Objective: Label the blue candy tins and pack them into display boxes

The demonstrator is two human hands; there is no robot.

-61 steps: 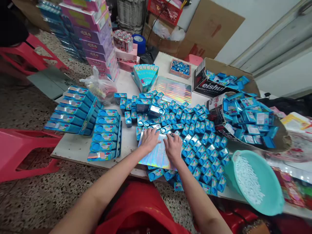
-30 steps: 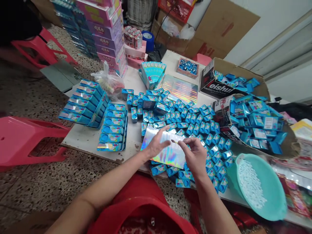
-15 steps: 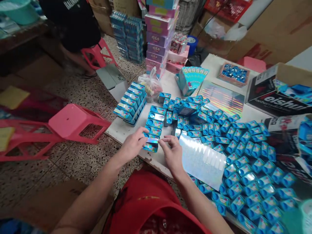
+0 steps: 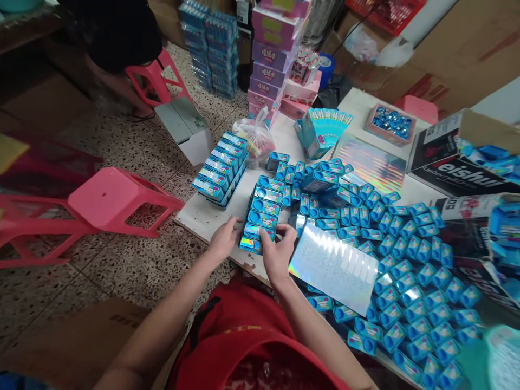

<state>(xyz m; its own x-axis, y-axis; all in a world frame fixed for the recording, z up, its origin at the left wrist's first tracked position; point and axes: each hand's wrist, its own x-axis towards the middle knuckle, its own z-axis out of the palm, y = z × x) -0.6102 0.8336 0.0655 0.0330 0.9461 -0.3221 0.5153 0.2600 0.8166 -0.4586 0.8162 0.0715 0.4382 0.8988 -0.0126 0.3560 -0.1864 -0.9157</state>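
A row of small blue boxes (image 4: 266, 207) with printed labels lies near the table's front edge. At its near end, a shiny rainbow strip (image 4: 254, 232) lies over the second box, and the nearest box (image 4: 251, 245) also gleams. My right hand (image 4: 279, 249) touches this end with its thumb on the strip; the index finger is bent and apart from the thumb. Along the row's left side is my left hand (image 4: 225, 238), fingers loosely bent and holding nothing visible; whether they touch the boxes I cannot tell. A silvery sticker sheet (image 4: 337, 268) lies right of my right hand.
Many loose blue boxes (image 4: 418, 303) cover the table's right side. A filled blue tray (image 4: 222, 168) stands at the left edge, beside a knotted plastic bag (image 4: 255, 135). Pink and purple cartons (image 4: 270, 70) are stacked behind. Red stools (image 4: 105, 197) and a seated person (image 4: 117, 32) are left.
The shiny strip, held between both hands before, now lies on a box near the row's end. My left hand has drawn back leftward; my right thumb has come down onto the strip.
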